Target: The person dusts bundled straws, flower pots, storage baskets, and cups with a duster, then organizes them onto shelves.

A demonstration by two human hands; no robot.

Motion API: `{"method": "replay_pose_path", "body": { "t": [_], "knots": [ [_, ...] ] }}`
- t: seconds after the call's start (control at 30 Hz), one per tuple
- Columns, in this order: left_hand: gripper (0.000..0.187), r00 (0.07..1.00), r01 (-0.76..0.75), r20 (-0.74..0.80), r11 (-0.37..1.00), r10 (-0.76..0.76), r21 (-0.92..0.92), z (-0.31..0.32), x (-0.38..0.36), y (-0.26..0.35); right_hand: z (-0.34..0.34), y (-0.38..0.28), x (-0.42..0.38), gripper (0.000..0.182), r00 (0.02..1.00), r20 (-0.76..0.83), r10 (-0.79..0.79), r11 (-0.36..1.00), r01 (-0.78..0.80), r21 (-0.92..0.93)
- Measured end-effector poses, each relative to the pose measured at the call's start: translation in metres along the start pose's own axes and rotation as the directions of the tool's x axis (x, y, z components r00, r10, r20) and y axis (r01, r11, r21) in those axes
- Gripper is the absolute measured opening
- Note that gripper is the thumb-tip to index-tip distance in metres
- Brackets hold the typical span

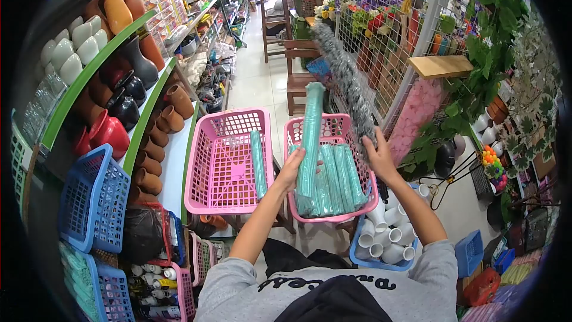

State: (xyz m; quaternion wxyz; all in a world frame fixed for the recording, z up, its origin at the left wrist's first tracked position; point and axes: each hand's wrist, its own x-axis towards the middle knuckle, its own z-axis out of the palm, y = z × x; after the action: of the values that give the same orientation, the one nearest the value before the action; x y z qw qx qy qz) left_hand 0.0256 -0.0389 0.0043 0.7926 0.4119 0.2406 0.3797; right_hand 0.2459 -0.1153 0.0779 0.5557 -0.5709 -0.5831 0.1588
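My left hand (291, 168) grips a long teal wrapped roll (311, 131) and holds it upright over the right pink basket (339, 124). Several more teal rolls (339, 179) lie in that basket. My right hand (379, 154) holds the lower end of a grey fuzzy tinsel stick (344, 77) that slants up and away to the left. The left pink basket (223, 161) holds one teal roll (258, 164) along its right side.
Shelves on the left carry clay pots (156, 134), white and dark vases (128, 92) and blue baskets (95, 197). A blue tray of white cups (387, 241) sits below right. A wire rack with plants and flowers (411, 36) stands right; wooden chairs (296, 65) lie ahead.
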Motion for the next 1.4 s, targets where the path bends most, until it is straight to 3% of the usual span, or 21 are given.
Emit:
{"method": "replay_pose_path", "body": {
  "t": [0.07, 0.13, 0.17, 0.2, 0.27, 0.3, 0.33, 0.37, 0.43, 0.57, 0.67, 0.8, 0.87, 0.93, 1.0, 1.07, 1.1, 1.17, 1.2, 1.37, 1.4],
  "knots": [
    [0.043, 1.0, 0.001, -0.028, 0.999, -0.002, -0.041, 0.001, 0.002, 0.002, -0.003, -0.001, -0.022, 0.031, 0.983, 0.183, 0.02, 0.995, -0.002, -0.102],
    [0.044, 0.998, 0.001, -0.055, 0.997, -0.006, -0.081, -0.001, 0.002, 0.001, -0.006, 0.017, -0.048, 0.035, 0.902, 0.404, -0.154, 0.917, 0.283, -0.282],
    [0.045, 0.998, 0.066, -0.006, 0.995, -0.066, -0.069, -0.004, 0.0, 0.003, -0.003, 0.021, -0.052, 0.042, 0.766, 0.485, -0.421, 0.778, 0.58, -0.241],
    [0.047, 0.991, 0.129, 0.043, 0.99, -0.126, -0.055, -0.005, -0.001, 0.003, -0.006, 0.025, -0.051, 0.042, 0.767, 0.483, -0.422, 0.779, 0.58, -0.241],
    [0.048, 0.992, 0.122, 0.024, 0.992, -0.123, 0.033, 0.003, -0.008, -0.01, -0.015, 0.03, -0.042, 0.043, 0.599, 0.764, -0.239, 0.46, 0.763, -0.454],
    [0.05, 0.994, 0.11, 0.013, 0.986, -0.113, 0.122, 0.01, -0.011, -0.017, -0.018, 0.041, -0.026, 0.043, 0.626, 0.662, -0.412, 0.475, 0.767, -0.431],
    [0.052, 0.995, 0.096, 0.005, 0.972, -0.099, 0.212, 0.014, -0.011, -0.019, -0.022, 0.052, -0.014, 0.043, 0.726, 0.589, -0.354, 0.506, 0.679, -0.532],
    [0.053, 0.978, 0.132, 0.146, 0.986, -0.147, 0.105, 0.003, -0.004, -0.024, -0.022, 0.051, 0.0, 0.04, 0.791, 0.358, -0.496, 0.652, 0.611, -0.449],
    [0.052, 0.988, 0.141, 0.059, 0.99, -0.142, 0.022, 0.014, -0.006, -0.023, -0.025, 0.027, 0.024, 0.035, 0.99, 0.137, 0.045, 0.814, 0.043, -0.579],
    [0.046, 0.993, 0.045, 0.111, 0.999, -0.048, 0.031, 0.014, -0.014, -0.018, -0.016, 0.004, 0.009, 0.031, 0.976, 0.18, 0.124, 0.979, -0.091, -0.18],
    [0.041, 0.998, 0.048, 0.024, 0.988, -0.052, 0.149, 0.008, -0.013, -0.018, -0.001, -0.003, -0.027, 0.035, 0.98, 0.181, -0.081, 0.994, 0.092, -0.053],
    [0.037, 0.994, 0.102, -0.04, 0.994, -0.103, -0.027, 0.003, -0.011, -0.01, -0.006, -0.009, -0.05, 0.037, 0.926, 0.376, -0.022, 0.999, 0.039, -0.038],
    [0.039, 0.993, 0.062, 0.099, 0.998, -0.064, 0.024, -0.008, -0.006, -0.012, -0.009, -0.004, -0.057, 0.04, 0.811, 0.528, -0.25, 0.884, 0.414, -0.217],
    [0.042, 0.968, 0.093, 0.245, 0.981, -0.05, -0.169, -0.004, -0.008, -0.004, -0.007, -0.007, -0.063, 0.042, 0.789, 0.568, -0.232, 0.86, 0.439, -0.259],
    [0.044, 0.988, 0.071, 0.147, 0.989, -0.052, -0.131, 0.001, -0.007, -0.01, -0.005, -0.008, -0.065, 0.042, 0.722, 0.656, -0.222, 0.779, 0.536, -0.326],
    [0.044, 0.999, 0.025, 0.029, 0.999, -0.026, 0.03, 0.0, 0.001, -0.022, -0.009, 0.001, -0.038, 0.043, 0.682, 0.692, -0.238, 0.538, 0.686, -0.491],
    [0.044, 0.983, 0.128, 0.135, 0.992, -0.128, 0.008, -0.01, -0.001, -0.034, -0.015, 0.01, -0.018, 0.044, 0.689, 0.7, -0.188, 0.395, 0.706, -0.589],
    [0.045, 0.95, 0.173, 0.287, 0.971, -0.122, -0.162, 0.013, -0.017, -0.014, -0.023, 0.014, 0.021, 0.04, 0.954, 0.215, -0.21, 0.787, 0.295, -0.543],
    [0.047, 0.951, 0.166, 0.292, 0.965, -0.103, -0.202, 0.016, -0.021, -0.013, -0.029, 0.005, 0.042, 0.036, 0.989, 0.079, 0.122, 0.882, -0.072, -0.465],
    [0.04, 0.973, 0.134, 0.202, 0.986, -0.113, -0.094, 0.0, -0.021, -0.01, -0.014, 0.009, 0.027, 0.036, 0.989, -0.049, -0.136, 0.986, 0.131, -0.099],
    [0.039, 0.981, 0.164, 0.118, 0.984, -0.155, -0.066, 0.001, -0.021, -0.005, -0.01, -0.005, 0.01, 0.036, 0.998, 0.058, -0.027, 0.996, 0.032, -0.086]
  ]
}}
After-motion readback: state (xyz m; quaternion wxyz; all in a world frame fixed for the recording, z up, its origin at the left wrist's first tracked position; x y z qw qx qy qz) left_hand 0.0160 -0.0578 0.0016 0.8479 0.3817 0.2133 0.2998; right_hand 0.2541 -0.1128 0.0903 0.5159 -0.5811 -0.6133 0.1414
